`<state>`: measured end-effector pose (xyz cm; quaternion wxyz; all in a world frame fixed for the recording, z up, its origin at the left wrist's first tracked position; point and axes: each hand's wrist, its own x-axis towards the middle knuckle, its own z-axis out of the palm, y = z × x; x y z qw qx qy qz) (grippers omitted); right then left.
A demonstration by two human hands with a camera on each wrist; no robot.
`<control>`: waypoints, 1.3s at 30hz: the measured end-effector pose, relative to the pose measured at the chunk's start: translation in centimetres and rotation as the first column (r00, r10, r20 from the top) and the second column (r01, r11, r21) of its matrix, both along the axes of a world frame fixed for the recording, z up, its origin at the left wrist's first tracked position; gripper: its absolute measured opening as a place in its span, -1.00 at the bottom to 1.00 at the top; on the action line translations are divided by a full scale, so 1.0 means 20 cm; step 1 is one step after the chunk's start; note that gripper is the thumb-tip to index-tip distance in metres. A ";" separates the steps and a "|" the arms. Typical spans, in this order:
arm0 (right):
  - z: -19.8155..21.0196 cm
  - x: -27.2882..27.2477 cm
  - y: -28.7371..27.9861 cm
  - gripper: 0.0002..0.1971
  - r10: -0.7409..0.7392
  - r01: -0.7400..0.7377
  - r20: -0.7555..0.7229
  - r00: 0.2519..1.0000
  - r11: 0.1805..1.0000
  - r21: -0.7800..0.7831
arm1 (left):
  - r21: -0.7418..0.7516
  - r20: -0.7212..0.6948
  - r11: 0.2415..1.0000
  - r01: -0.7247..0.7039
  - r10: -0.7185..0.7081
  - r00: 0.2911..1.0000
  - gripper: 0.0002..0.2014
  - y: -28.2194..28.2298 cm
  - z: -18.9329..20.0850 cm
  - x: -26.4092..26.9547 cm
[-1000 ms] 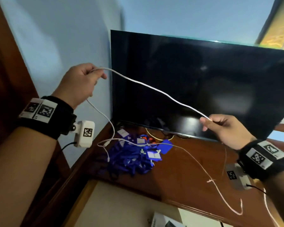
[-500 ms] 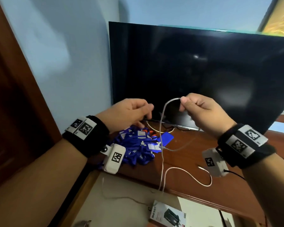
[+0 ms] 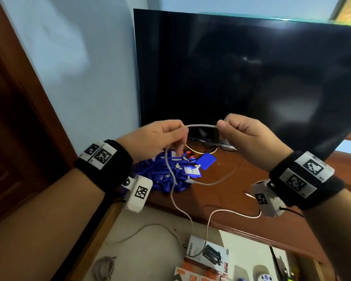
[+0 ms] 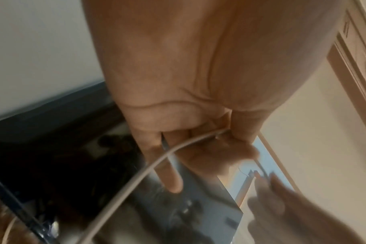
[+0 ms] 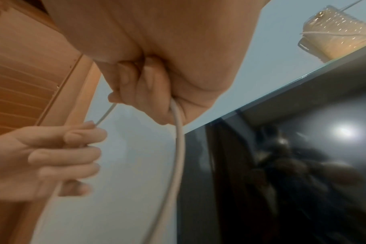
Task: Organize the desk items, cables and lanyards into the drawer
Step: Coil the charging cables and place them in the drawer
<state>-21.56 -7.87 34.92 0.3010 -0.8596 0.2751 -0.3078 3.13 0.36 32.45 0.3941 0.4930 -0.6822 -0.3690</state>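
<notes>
A thin white cable [image 3: 201, 125] arches between my two hands in front of the dark screen. My left hand [image 3: 162, 138] pinches one side of the arch, my right hand [image 3: 237, 130] the other. From the left hand [image 4: 194, 145] the cable [image 4: 140, 176] hangs down over the desk edge into the open drawer [image 3: 150, 258]. In the right wrist view the cable [image 5: 178, 148] runs out of my right hand [image 5: 148, 92] and downward. A heap of blue lanyards [image 3: 166, 175] with white badge cards lies on the brown desk [image 3: 231, 191] under my left hand.
A large black monitor [image 3: 251, 78] stands at the back of the desk. The drawer holds a boxed charger [image 3: 209, 252], a coiled grey cable [image 3: 104, 268], another loose white cable [image 3: 142, 230] and orange boxes [image 3: 190, 275]. A wooden door frame [image 3: 18, 98] stands at the left.
My hands came together from a wide stretch, folding the white cable into a short arch. The slack dropped from the desk top into the drawer. The view tilted downward.
</notes>
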 end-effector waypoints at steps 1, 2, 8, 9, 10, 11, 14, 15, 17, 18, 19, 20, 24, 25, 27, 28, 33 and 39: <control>-0.01 -0.02 -0.01 -0.62 -0.017 0.017 -0.038 0.999 1.000 -0.010 | 0.000 -0.032 1.000 -0.022 0.022 0.999 -0.73 0.01 0.01 0.04; -0.04 -0.04 -0.02 -0.61 -0.035 0.034 -0.067 0.997 0.999 -0.007 | -0.006 -0.044 0.997 -0.073 0.073 0.996 -0.72 0.02 0.01 0.09; -0.23 -0.25 -0.08 -0.58 -0.115 0.135 -0.148 0.982 0.982 0.133 | -0.081 0.056 0.889 -0.451 0.456 0.888 -0.64 0.09 0.01 0.51; -0.25 -0.27 -0.07 -0.56 -0.126 0.147 -0.162 0.979 0.982 0.119 | -0.076 0.136 0.875 -0.479 0.485 0.864 -0.62 0.10 -0.01 0.54; -0.27 -0.27 -0.06 -0.55 -0.138 0.155 -0.171 0.976 0.983 0.095 | -0.060 0.221 0.867 -0.495 0.495 0.840 -0.61 0.10 -0.05 0.56; -0.29 -0.25 -0.04 -0.54 -0.146 0.161 -0.170 0.975 0.984 0.081 | -0.043 0.303 0.862 -0.505 0.492 0.816 -0.64 0.10 -0.08 0.56; -0.33 -0.15 0.02 -0.55 -0.095 0.111 -0.108 0.990 0.982 0.155 | -0.046 0.575 0.871 -0.489 0.424 0.700 -0.68 0.09 -0.17 0.45; -0.34 -0.10 0.06 -0.59 -0.053 0.067 -0.072 0.996 0.975 0.214 | -0.046 0.600 0.900 -0.433 0.371 0.709 -0.49 0.09 -0.20 0.38; -0.33 -0.01 0.12 -0.68 0.033 -0.035 0.013 0.999 0.947 0.319 | 0.032 0.497 0.965 -0.261 0.211 0.842 -0.29 0.09 -0.25 0.21; -0.32 0.03 0.15 -0.71 0.058 -0.077 0.062 0.996 0.925 0.371 | 0.103 0.387 0.982 -0.157 0.105 0.916 -0.34 0.11 -0.26 0.12; -0.30 0.06 0.17 -0.73 0.063 -0.104 0.110 0.992 0.899 0.425 | 0.167 0.261 0.984 -0.065 0.019 0.965 -0.45 0.11 -0.29 0.05; -0.29 0.08 0.18 -0.72 0.052 -0.118 0.151 0.987 0.876 0.467 | 0.211 0.143 0.977 -0.010 -0.021 0.989 -0.61 0.11 -0.32 0.00; -0.31 0.07 0.14 -0.68 -0.108 -0.030 0.215 0.971 0.832 0.554 | 0.125 -0.062 0.976 -0.179 0.187 0.980 -0.67 0.11 -0.34 -0.09; -0.33 0.05 0.13 -0.65 -0.152 0.016 0.192 0.970 0.824 0.567 | 0.093 -0.048 0.959 -0.266 0.271 0.961 -0.63 0.10 -0.34 -0.09; -0.39 0.04 0.13 -0.60 -0.184 0.084 0.108 0.977 0.799 0.596 | 0.017 0.022 0.923 -0.384 0.384 0.923 -0.62 0.08 -0.32 -0.08; -0.42 0.04 0.15 -0.59 -0.169 0.085 0.078 0.982 0.780 0.620 | -0.009 0.026 0.910 -0.415 0.415 0.910 -0.64 0.07 -0.30 -0.07; -0.43 0.08 0.27 -0.57 -0.044 -0.084 0.159 0.986 0.698 0.711 | -0.064 0.051 0.889 -0.454 0.457 0.888 -0.69 -0.03 -0.28 -0.06; -0.21 0.14 0.31 -0.71 -0.014 -0.384 0.487 0.873 0.595 0.706 | 0.115 0.072 0.933 -0.341 0.334 0.940 -0.44 -0.05 -0.45 -0.13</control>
